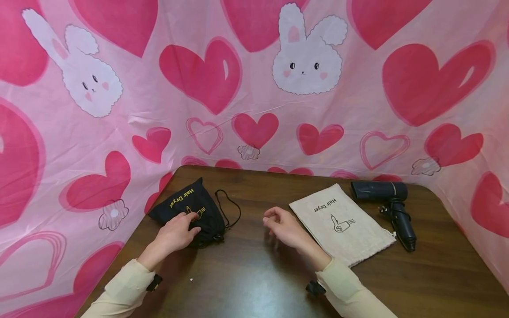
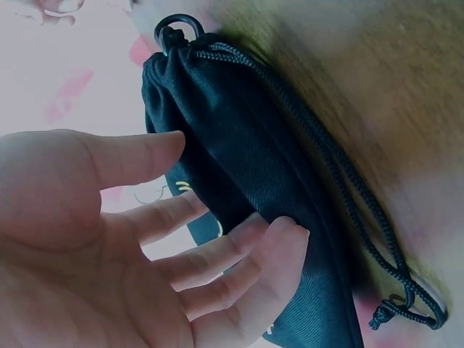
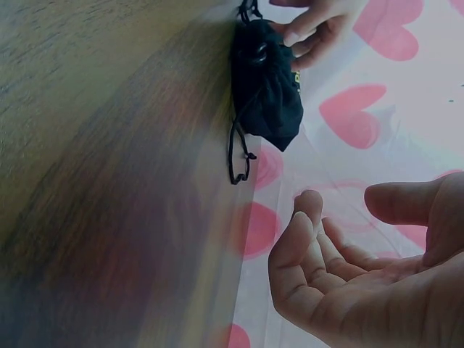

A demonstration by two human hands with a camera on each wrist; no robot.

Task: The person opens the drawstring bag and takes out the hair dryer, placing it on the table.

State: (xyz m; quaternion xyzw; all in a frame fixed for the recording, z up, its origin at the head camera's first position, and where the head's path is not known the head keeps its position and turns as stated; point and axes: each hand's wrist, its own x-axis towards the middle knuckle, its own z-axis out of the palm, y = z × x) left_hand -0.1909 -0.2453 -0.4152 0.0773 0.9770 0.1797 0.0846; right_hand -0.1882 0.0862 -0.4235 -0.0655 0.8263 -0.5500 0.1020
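Head view: left hand over the black pouch, there on the table at left; right hand hangs near the pale bag! Left wrist: relaxed fingers, gripping nothing, contact hard to judge. Right wrist: an empty hand, loosely curled.

- Here's our carrier: a dark brown wood-grain table, far corners rounded, a pale glare shining off its near half!
- Over on the left, a black cloth drawstring pouch printed "Hair Dryer" in yellow, its braided black cord looping out beside it!
- Across to the right, well apart, a flat beige fabric bag with dark lettering and a dryer drawing, lying at a slant!
- Just beside that, a black plastic hair dryer, handle angled towards the near side!
- And down front, one tiny white speck!
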